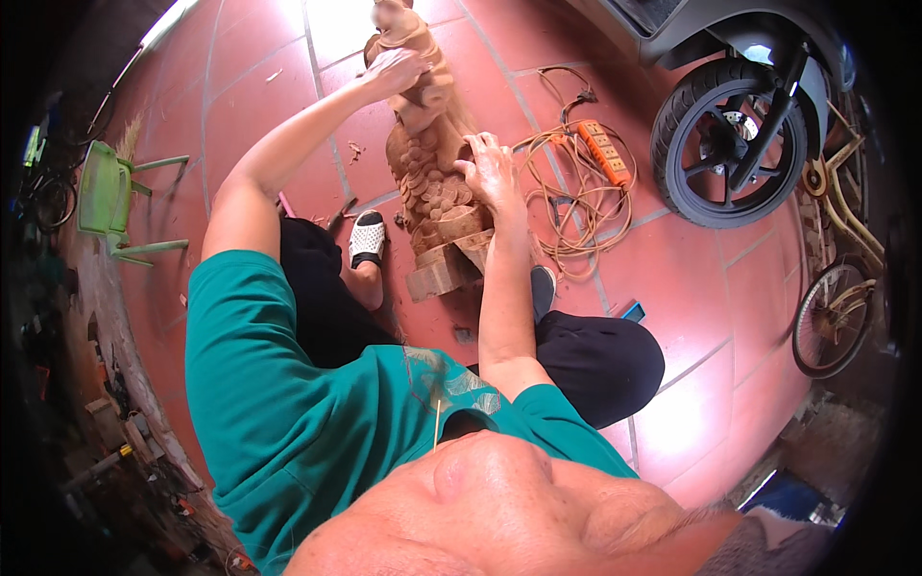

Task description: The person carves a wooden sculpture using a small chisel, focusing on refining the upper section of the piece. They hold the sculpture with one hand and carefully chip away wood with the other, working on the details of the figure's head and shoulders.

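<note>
A brown carved wooden statue (437,192) stands on the floor in front of me, with round coin-like shapes cut into its lower part and a blocky base (444,271) nearest me. My left hand (396,72) is laid across its upper part, the fingers bent over the wood. Lower down, my right hand (492,173) grips the statue's right side, with fingers curved and thumb against the carving. No tool shows in either hand, though the undersides of both are hidden.
An orange power strip (602,154) with a tangled cable (567,216) lies right of the statue. Beyond it stands a motorbike's front wheel (730,144). A green chair (108,197) is at the left. A hammer-like tool (341,215) rests near my sandalled foot (367,238).
</note>
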`<state>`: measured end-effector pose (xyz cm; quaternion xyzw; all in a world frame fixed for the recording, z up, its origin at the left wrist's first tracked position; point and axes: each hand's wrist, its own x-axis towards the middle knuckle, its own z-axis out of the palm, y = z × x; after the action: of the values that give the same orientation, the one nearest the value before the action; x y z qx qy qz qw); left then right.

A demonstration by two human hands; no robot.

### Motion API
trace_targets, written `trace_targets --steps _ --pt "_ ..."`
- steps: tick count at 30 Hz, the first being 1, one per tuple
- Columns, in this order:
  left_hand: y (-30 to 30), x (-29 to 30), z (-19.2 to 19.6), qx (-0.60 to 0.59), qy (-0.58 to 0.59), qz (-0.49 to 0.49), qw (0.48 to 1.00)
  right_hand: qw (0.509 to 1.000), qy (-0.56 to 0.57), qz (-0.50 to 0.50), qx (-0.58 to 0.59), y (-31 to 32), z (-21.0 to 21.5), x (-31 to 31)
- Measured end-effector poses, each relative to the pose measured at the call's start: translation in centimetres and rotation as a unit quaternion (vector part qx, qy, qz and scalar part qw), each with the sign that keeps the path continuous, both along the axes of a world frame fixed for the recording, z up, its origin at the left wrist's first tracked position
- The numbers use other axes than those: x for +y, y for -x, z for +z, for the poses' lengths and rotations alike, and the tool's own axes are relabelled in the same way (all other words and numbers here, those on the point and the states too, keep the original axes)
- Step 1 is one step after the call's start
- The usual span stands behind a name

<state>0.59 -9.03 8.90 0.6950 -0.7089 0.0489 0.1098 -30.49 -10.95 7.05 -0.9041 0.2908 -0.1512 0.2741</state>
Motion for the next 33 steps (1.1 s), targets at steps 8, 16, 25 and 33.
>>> trace_targets --steps 8,16,25,33 --pt "1.6 3.1 -1.5 0.163 0.094 0.107 0.976 0.999 -0.017 -0.009 0.025 -0.3 1.1 0.8" --pt "0.3 -2.9 -1.2 0.001 -0.002 0.059 0.998 1.0 -0.002 0.009 0.015 -0.4 0.5 0.8" --pt "-0.1 1.3 -0.5 0.123 -0.003 0.027 0.992 1.0 0.013 0.002 -0.006 -0.1 -0.1 0.1" --pt "0.8 4.1 -0.3 0.036 0.044 -0.005 0.998 1.0 -0.007 0.003 0.024 -0.5 1.0 1.0"
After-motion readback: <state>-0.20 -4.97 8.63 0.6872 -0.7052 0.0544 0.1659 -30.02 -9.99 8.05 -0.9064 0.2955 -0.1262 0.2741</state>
